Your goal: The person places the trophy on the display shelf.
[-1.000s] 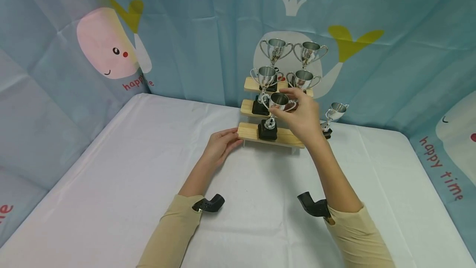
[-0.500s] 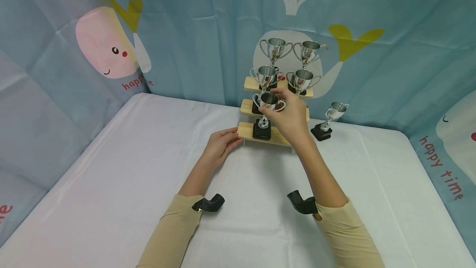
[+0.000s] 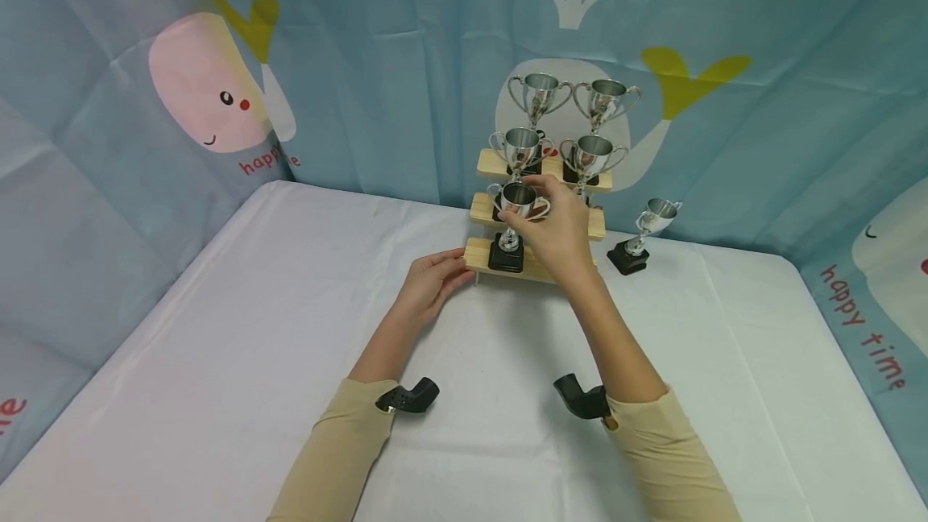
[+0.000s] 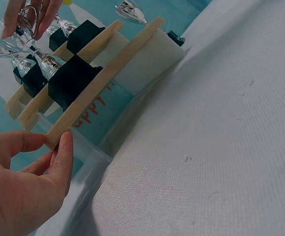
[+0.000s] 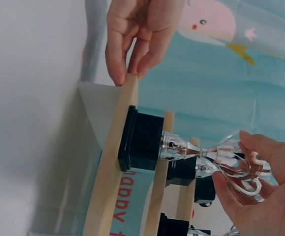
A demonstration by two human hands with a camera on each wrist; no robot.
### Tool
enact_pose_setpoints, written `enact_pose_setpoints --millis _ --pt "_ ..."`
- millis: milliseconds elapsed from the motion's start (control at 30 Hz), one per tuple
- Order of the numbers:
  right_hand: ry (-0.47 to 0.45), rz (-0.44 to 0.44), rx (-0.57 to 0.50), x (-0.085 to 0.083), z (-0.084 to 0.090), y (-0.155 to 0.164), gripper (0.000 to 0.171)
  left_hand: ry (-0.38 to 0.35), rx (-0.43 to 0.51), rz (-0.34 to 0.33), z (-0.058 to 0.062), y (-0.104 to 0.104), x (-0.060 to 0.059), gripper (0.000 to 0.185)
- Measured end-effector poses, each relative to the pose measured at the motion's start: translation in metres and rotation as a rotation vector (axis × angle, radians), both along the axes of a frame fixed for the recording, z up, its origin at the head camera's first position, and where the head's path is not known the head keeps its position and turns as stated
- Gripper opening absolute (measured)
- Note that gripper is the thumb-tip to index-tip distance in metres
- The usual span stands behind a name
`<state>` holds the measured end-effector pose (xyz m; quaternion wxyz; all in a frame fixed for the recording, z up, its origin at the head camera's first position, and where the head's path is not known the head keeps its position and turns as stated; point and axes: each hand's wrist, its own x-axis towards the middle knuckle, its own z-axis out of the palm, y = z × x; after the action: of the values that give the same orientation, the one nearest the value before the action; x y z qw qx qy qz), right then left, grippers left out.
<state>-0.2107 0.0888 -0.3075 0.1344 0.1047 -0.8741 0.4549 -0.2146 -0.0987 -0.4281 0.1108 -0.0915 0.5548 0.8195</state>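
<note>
A three-step wooden stand (image 3: 478, 251) stands at the table's far edge, with silver trophies on black bases on its steps. My right hand (image 3: 540, 212) grips the cup of a silver trophy (image 3: 518, 198), whose black base (image 3: 505, 257) sits on the left part of the bottom step. The right wrist view shows that cup (image 5: 236, 162) between my right hand's fingers (image 5: 231, 196) and the base (image 5: 142, 138) flat against the plank. My left hand (image 3: 435, 274) lies on the table, its straight fingertips (image 5: 127, 73) touching the bottom step's left end (image 4: 63, 130).
Two trophies stand on the top step (image 3: 484, 166) and two on the middle step (image 3: 596, 221). One loose trophy (image 3: 641, 237) stands on the white tablecloth (image 3: 290, 329) right of the stand. A blue whale-print backdrop (image 3: 362, 63) hangs close behind.
My right hand has moved the trophy leftward along the bottom step, from its middle to its left part. The left hand has stayed at the step's end.
</note>
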Motion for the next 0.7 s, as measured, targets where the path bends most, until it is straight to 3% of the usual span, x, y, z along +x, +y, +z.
enact_pose_setpoints --millis 333,700 --pt "0.052 0.008 -0.019 -0.0017 -0.0048 0.0011 0.055 -0.006 0.007 -0.001 0.0003 0.0003 -0.0002 0.042" --pt "0.01 0.028 -0.027 0.0 -0.0055 0.006 0.07 -0.012 0.006 0.003 -0.0006 0.0004 -0.0009 0.042"
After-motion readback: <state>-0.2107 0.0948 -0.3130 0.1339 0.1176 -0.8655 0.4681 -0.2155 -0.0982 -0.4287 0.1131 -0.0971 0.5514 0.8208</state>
